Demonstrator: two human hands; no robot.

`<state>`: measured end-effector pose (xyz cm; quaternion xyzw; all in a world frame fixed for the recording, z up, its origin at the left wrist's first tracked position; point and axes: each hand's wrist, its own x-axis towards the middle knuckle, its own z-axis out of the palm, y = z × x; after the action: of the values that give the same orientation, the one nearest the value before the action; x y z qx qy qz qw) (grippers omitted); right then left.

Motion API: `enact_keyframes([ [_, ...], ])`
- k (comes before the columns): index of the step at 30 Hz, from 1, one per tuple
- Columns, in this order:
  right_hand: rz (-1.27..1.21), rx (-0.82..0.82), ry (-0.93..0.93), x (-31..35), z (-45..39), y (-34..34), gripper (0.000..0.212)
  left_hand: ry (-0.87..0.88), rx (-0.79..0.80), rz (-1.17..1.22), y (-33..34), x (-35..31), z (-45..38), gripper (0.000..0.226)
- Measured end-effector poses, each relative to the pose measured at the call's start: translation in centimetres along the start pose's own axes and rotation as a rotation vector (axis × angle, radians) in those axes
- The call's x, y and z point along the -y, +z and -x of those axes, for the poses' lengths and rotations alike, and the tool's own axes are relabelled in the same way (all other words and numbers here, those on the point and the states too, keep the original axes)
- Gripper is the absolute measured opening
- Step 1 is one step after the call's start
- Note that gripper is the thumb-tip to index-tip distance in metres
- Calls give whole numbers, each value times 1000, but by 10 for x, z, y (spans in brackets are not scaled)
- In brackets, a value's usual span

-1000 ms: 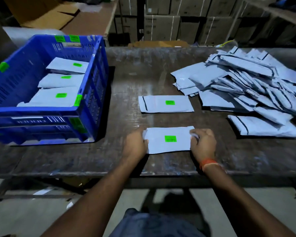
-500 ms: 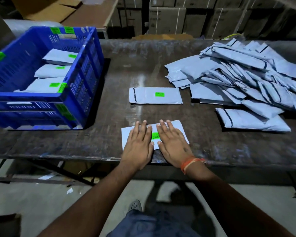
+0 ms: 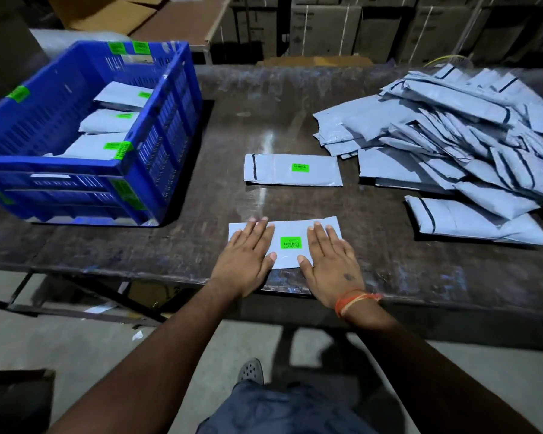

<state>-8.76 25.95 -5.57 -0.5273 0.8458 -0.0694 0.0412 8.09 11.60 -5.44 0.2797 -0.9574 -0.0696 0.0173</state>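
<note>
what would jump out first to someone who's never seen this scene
The left hand and right hand lie flat on a grey pouch with a bright green label, at the near edge of the dark table. To the left stands a blue crate holding more labelled pouches. At the right sprawls a big pile of grey pouches with no green labels showing.

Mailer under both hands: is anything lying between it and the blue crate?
Nothing visible does. Bare table separates the mailer from the blue crate; only the crate's own wall must be cleared. The second mailer lies farther back, off that path.
</note>
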Motion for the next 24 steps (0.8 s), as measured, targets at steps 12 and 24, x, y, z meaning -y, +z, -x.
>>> enact_keyframes([
  [12, 35, 54, 116, -19, 3, -7, 81, -232, 8, 18, -4, 37, 14, 74],
  [24, 25, 83, -139, 7, -20, -7, 75, -119, -31, 27, 7, -28, -2, 70],
])
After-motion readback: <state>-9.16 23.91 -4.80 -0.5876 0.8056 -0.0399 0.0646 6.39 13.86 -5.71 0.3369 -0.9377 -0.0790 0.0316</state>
